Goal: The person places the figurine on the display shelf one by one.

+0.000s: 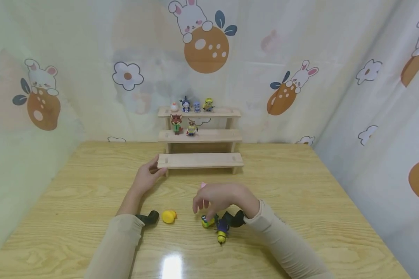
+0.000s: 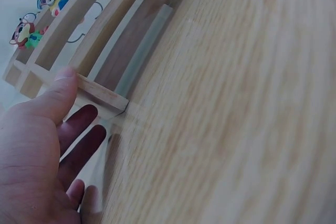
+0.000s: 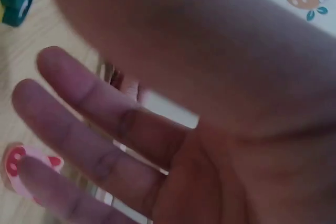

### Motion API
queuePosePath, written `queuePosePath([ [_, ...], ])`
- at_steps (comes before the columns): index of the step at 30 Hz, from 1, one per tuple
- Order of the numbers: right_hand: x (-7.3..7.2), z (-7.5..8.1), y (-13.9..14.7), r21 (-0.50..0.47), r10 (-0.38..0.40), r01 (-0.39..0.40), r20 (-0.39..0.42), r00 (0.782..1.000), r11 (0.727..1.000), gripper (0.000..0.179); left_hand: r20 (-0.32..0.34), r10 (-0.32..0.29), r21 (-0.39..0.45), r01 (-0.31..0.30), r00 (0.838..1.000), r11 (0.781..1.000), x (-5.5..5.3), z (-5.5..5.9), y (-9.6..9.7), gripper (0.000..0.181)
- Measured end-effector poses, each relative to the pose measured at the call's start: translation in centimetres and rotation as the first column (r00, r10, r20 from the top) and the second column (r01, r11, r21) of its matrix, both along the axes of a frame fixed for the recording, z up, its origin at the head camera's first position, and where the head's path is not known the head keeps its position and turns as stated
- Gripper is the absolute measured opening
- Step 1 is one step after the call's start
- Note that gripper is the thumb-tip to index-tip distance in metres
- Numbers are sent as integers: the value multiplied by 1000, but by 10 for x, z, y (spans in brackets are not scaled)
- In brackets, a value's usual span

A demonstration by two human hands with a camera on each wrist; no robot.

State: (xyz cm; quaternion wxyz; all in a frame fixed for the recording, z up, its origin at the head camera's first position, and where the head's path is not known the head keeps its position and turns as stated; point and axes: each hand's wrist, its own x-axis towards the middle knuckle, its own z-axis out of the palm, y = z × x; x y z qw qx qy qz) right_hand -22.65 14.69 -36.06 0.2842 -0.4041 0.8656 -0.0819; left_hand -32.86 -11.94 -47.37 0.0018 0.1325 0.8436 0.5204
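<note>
My left hand (image 1: 148, 179) is at the left end of the lowest step of a wooden tiered display stand (image 1: 200, 160). In the left wrist view its thumb touches the step's end, and the other fingers are spread loosely beside it. My right hand (image 1: 221, 197) hangs over the toys with fingers loosely bent and nothing in them. Beneath it lie a yellow-and-green figurine (image 1: 206, 222) and a yellow-and-blue figurine (image 1: 222, 232). A pink toy (image 3: 23, 174), mostly hidden in the head view, shows by the right fingertips. A yellow rubber duck (image 1: 168, 216) lies between the forearms.
Several small figurines (image 1: 186, 105) stand on the stand's top step. A fox figurine (image 1: 176, 124) and a crowned yellow figurine (image 1: 191, 129) occupy the left of the middle step. A patterned curtain (image 1: 248, 85) hangs behind the wooden table (image 1: 293, 186).
</note>
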Motion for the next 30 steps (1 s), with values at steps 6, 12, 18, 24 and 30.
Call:
queuePosePath([
  [6, 5, -8, -7, 72, -16, 14, 27, 1000, 997, 32, -10, 2, 12, -2, 1000, 1000, 0, 0, 0, 77],
  [12, 8, -13, -11, 118, 1, -2, 11, 1000, 993, 34, -20, -1, 1, 1, 1000, 1000, -1, -2, 0, 78],
  [18, 9, -14, -12, 143, 1, 0, -1, 1000, 990, 31, -21, 2, -4, -2, 1000, 1000, 0, -2, 1, 78],
  [24, 8, -16, -11, 100, 3, 1, -45, 999, 995, 24, -17, 6, -5, -6, 1000, 1000, 1, -3, 1, 78],
  [30, -3, -20, -9, -84, -2, -6, -98, 995, 996, 27, -13, 10, -12, -10, 1000, 1000, 0, -4, 1, 80],
])
